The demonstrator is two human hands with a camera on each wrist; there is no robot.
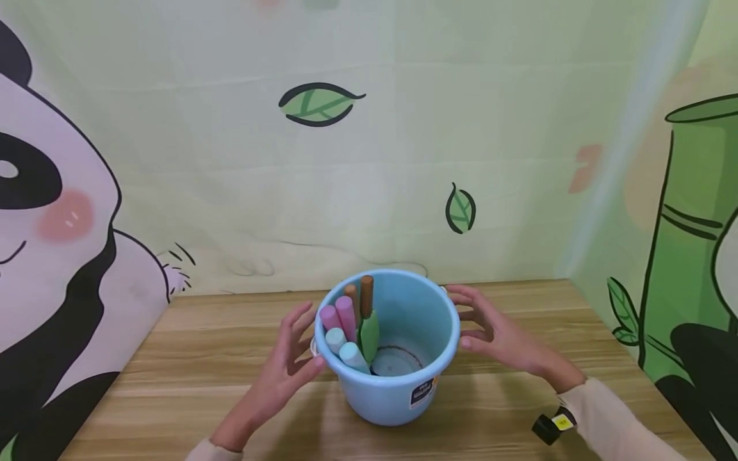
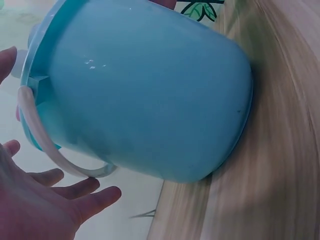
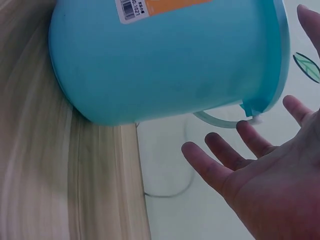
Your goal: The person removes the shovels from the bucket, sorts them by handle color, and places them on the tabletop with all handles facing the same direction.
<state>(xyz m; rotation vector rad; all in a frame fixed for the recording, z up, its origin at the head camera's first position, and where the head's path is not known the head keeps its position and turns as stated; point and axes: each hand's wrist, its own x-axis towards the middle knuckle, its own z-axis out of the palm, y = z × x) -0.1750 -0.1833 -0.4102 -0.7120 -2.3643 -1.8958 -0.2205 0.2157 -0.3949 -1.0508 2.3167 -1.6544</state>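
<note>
A light blue plastic bucket (image 1: pixel 375 400) stands upright on the wooden table, with a pale handle (image 2: pixel 45 135) hanging down its side. Inside, against its left wall, lean two purple cylinders (image 1: pixel 346 317), two pale blue cylinders (image 1: pixel 353 356) and brown sticks (image 1: pixel 366 296), with a green leaf-shaped piece (image 1: pixel 369 336) below one stick. My left hand (image 1: pixel 288 362) is spread at the bucket's left rim, fingers close to the handle. On the opposite side my right hand (image 1: pixel 498 330) reaches toward the rim, fingers apart and loosely bent. Whether either hand touches the bucket is unclear. Neither grips anything.
The wooden table (image 1: pixel 230 330) extends on both sides of the bucket. A pale green backdrop (image 1: pixel 392 160) with printed leaves, a panda and bamboo rises behind the table. A small black device with a yellow label (image 1: pixel 563 422) is on the right wrist.
</note>
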